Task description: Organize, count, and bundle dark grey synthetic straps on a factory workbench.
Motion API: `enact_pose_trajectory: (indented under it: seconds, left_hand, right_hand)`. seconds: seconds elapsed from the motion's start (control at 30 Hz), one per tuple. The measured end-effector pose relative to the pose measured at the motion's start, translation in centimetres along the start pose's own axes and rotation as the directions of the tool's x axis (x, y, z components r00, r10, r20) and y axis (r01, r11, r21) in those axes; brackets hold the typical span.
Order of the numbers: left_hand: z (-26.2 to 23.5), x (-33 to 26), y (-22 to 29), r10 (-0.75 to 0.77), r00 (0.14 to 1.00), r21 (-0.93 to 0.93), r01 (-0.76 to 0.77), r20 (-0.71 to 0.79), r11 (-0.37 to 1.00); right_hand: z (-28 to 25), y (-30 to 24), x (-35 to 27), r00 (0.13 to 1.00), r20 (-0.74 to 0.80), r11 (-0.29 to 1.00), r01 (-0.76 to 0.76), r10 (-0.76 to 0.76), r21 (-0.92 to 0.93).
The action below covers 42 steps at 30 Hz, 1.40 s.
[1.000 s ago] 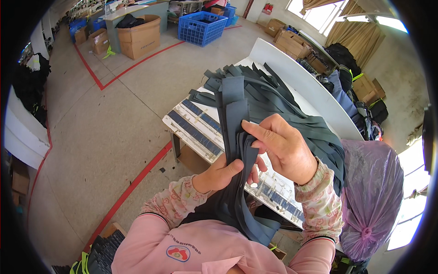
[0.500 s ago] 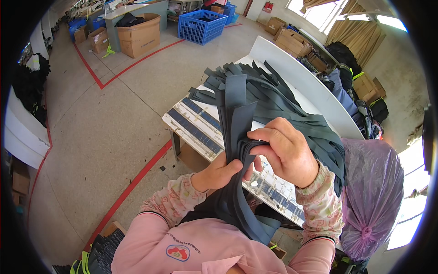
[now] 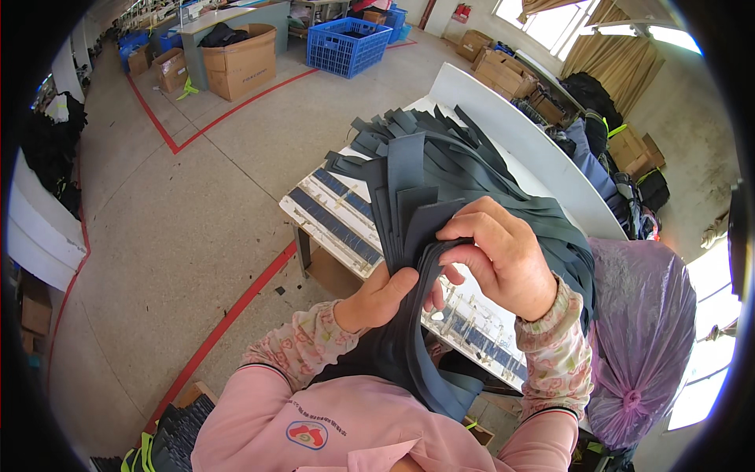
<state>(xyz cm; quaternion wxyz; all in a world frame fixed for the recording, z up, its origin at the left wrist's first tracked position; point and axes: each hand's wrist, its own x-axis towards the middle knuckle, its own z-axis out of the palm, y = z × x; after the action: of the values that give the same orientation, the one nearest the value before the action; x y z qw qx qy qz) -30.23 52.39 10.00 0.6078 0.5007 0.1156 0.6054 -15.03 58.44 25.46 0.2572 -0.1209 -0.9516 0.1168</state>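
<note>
My left hand [image 3: 381,299] is closed around a bundle of dark grey fabric strips [image 3: 409,169], its thumb across the near side. The upper ends fan out above my hands, and the lengths hang down in a curve toward my lap. My right hand [image 3: 503,256] pinches the edge of one or more strips between thumb and forefinger, just right of the left hand; how many is hidden. Behind the bundle, a large heap of similar strips [image 3: 503,185] lies over the white table [image 3: 322,206] and drapes off its right side.
A curved white panel [image 3: 527,141] edges the table's far side. To the right stands a tied purple plastic bag [image 3: 641,338]. Beyond the floor's red lines are a blue crate [image 3: 346,51] and a cardboard box [image 3: 240,64]. More dark strips [image 3: 185,436] sit at lower left.
My right hand has shifted slightly right and downward, drawing a strip's end rightward. The bundle's top ends are spread wider and sit a little lower. My left hand keeps its hold.
</note>
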Motion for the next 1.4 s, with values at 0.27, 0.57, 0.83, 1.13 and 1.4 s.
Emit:
enact_pose_trajectory:
  seconds: [0.27, 0.57, 0.83, 1.13, 1.4]
  left_hand:
    - [-0.7, 0.3, 0.0, 0.058, 0.997, -0.126, -0.052, 0.048, 0.991]
    - [-0.3, 0.1, 0.5, 0.122, 0.992, -0.104, -0.125, -0.029, 0.987]
    - [0.0, -0.2, 0.7, 0.055, 0.995, 0.077, -0.049, -0.084, 0.996]
    - [-1.5, 0.0, 0.5, 0.075, 0.993, 0.001, -0.076, 0.088, 0.997]
    - [0.0, 0.3, 1.2, 0.035, 0.991, 0.017, -0.037, 0.126, 0.999]
  right_hand:
    - [0.7, 0.0, -0.2, 0.998, 0.054, 0.993, -0.02, 0.014, 0.116]
    - [1.6, -1.0, -0.2, 0.991, 0.009, 0.917, 0.13, -0.137, -0.378]
    - [1.8, -0.9, -0.3, 0.987, 0.004, 0.957, 0.159, -0.163, -0.241]
    - [1.0, -1.5, 0.3, 0.992, 0.037, 0.973, 0.129, -0.124, -0.191]
    - [-1.7, -2.6, 1.7, 0.994, -0.109, 0.998, 0.013, -0.019, -0.055]
